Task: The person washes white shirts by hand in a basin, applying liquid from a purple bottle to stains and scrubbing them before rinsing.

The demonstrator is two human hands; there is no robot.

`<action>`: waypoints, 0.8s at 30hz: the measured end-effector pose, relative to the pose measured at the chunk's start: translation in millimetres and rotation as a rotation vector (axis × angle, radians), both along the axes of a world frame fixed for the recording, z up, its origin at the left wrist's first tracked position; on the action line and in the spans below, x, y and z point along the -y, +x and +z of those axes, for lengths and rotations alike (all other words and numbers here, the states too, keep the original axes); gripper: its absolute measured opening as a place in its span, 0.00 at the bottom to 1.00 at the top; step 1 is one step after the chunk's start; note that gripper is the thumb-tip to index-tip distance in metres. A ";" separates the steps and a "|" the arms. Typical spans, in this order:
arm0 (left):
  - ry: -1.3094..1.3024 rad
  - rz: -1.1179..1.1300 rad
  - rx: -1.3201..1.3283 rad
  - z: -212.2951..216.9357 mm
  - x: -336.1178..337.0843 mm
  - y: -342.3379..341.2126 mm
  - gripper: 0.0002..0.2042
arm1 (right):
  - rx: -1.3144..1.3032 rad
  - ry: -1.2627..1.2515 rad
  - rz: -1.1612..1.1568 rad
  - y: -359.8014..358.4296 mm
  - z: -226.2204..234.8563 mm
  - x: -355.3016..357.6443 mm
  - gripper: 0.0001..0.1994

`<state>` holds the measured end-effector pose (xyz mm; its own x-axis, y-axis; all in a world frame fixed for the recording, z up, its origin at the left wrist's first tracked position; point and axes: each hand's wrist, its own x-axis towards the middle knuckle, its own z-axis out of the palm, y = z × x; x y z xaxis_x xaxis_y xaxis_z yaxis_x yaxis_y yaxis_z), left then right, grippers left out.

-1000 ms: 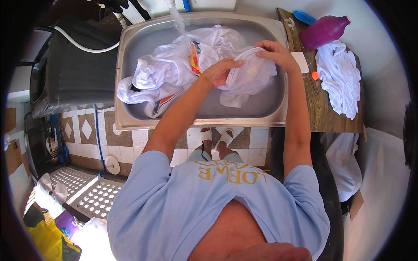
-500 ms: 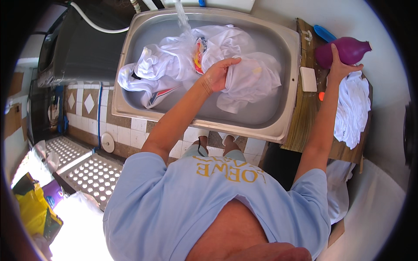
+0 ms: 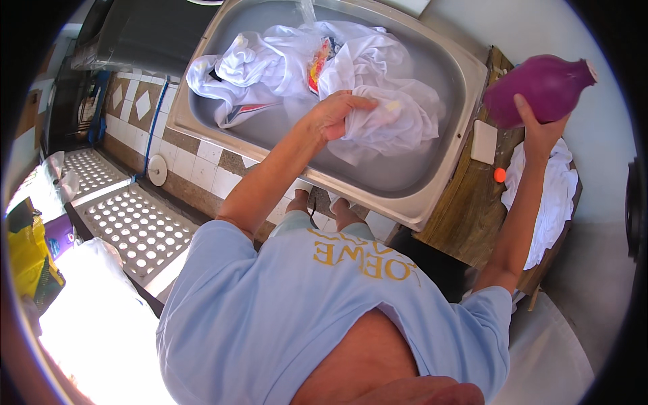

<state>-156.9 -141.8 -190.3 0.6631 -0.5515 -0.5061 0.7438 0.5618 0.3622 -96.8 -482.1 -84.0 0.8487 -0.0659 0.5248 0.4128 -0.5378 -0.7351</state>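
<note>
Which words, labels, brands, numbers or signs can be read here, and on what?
Light blue shirt: gold lettering on the front, upside down in view; wording not copied here.
White garments in the sink: red-and-yellow print, too blurred to read.
Purple bottle: no lettering visible on the side shown.

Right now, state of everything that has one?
Left hand: gripping white cloth
White cloth: wet, bunched, partly in water
Right hand: gripping purple bottle
Purple bottle: held, neck pointing right
Water stream: running into sink
Sink: holding water
Orange piece: loose on wooden table
Other white cloth: crumpled on wooden table
</note>
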 end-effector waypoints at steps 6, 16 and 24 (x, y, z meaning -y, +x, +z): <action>-0.015 0.072 0.093 24.3 -5.3 -19.9 0.17 | -0.133 -0.208 0.284 -28.0 11.9 -48.1 0.47; 0.012 0.147 0.290 47.7 -43.7 -16.9 0.20 | -0.165 -0.580 0.435 -29.7 7.8 -93.9 0.41; -0.038 0.213 0.266 38.8 -52.3 -28.1 0.20 | -0.168 -0.748 0.423 -29.6 2.9 -114.9 0.40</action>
